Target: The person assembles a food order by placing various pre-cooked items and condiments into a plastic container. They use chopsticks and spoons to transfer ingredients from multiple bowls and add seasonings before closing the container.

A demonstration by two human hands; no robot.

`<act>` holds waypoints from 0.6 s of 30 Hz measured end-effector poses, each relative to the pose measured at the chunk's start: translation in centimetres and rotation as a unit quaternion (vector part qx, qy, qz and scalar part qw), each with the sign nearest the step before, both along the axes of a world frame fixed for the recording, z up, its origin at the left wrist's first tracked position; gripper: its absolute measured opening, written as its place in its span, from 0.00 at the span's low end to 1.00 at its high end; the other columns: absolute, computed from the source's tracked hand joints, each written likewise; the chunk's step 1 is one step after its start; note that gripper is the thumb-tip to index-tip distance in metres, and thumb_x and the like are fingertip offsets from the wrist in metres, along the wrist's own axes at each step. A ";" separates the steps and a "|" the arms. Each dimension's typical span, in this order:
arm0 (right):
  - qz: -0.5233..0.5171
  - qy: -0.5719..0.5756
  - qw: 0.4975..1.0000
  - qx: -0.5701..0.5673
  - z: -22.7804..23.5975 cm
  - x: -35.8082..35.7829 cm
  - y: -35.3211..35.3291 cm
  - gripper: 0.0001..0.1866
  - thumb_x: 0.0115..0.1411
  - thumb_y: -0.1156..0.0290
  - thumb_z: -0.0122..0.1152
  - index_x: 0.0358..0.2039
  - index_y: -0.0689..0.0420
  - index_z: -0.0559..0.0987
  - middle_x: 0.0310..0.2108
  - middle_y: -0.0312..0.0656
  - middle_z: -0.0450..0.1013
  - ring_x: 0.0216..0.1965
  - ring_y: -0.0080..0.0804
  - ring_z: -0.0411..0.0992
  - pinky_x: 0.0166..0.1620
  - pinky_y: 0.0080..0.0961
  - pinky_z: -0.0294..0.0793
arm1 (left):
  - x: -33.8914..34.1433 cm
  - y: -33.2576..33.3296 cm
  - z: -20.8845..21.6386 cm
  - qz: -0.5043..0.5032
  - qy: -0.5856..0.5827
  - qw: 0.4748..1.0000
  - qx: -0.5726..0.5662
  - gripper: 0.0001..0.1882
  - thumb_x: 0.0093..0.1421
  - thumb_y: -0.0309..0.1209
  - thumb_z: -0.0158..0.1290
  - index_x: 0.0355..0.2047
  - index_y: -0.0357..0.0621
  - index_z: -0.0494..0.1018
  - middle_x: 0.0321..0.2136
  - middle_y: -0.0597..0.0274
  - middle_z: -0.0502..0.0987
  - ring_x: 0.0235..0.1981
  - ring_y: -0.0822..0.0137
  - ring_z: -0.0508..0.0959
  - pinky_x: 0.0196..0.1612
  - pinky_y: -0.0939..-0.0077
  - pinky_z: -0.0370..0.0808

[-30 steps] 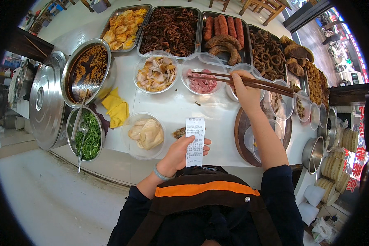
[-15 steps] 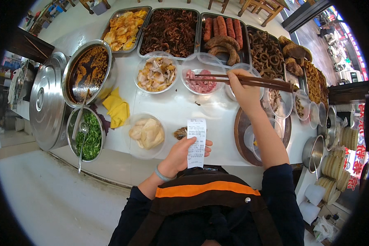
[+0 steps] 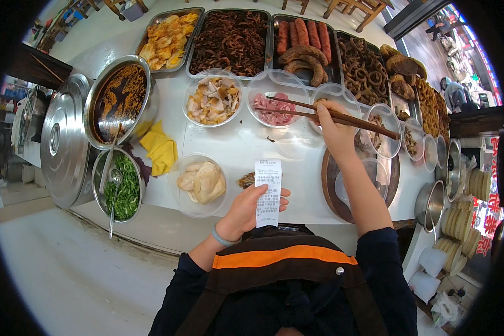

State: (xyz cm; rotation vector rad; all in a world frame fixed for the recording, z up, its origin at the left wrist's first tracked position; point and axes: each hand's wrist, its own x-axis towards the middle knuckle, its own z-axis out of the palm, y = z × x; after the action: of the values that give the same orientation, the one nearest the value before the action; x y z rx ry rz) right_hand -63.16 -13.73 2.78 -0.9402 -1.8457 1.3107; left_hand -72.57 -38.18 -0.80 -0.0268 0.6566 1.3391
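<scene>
Wooden chopsticks (image 3: 330, 115) in right hand (image 3: 333, 131); thin paper receipt (image 3: 268, 192) in left hand (image 3: 246, 210).

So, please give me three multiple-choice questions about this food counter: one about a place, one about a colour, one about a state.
1. Where do the tips of the long wooden chopsticks point?
A. clear bowl of pink sliced meat
B. steel bowl of chopped greens
C. tray of sausages

2. What colour is the folded cloth?
A. blue
B. yellow
C. red

3. How is the white paper receipt held?
A. lying flat on the counter
B. pinched upright in the left hand
C. crumpled in the right hand

Answers: A, the tips reach over the pink meat; B, the cloth is yellow; B, left thumb and fingers grip it while the right hand holds the chopsticks.
</scene>
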 end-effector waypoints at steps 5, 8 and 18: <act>-0.041 0.031 0.999 0.005 -1.6 -0.4 -0.1 0.10 0.63 0.71 0.54 0.37 0.66 0.76 0.32 0.42 0.76 0.31 0.24 0.75 0.35 0.18 0.76 | -0.1 0.0 0.1 -0.003 0.007 1.000 -0.010 0.21 0.68 0.34 0.32 0.57 0.36 0.59 0.46 0.45 0.73 0.43 0.56 0.76 0.49 0.61 0.75; -0.093 0.112 0.988 -0.058 -2.3 -0.3 0.4 0.09 0.61 0.71 0.56 0.33 0.66 0.77 0.26 0.37 0.74 0.25 0.20 0.71 0.28 0.16 0.71 | 0.1 0.1 0.1 -0.001 0.006 1.000 -0.012 0.22 0.68 0.35 0.32 0.57 0.36 0.59 0.46 0.44 0.73 0.43 0.56 0.77 0.48 0.61 0.75; -0.158 0.171 0.939 -0.254 -3.9 4.0 4.2 0.12 0.63 0.68 0.53 0.39 0.65 0.73 0.32 0.46 0.74 0.29 0.30 0.76 0.31 0.21 0.77 | 0.6 0.3 0.6 -0.003 0.000 1.000 -0.008 0.21 0.68 0.32 0.31 0.58 0.36 0.57 0.46 0.44 0.72 0.42 0.58 0.76 0.47 0.63 0.75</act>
State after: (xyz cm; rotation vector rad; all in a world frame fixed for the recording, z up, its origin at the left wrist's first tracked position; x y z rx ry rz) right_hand -59.13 -9.53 -1.16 -1.1259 -1.0564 1.6502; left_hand -71.97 -37.92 -0.18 -0.0375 0.6675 1.3270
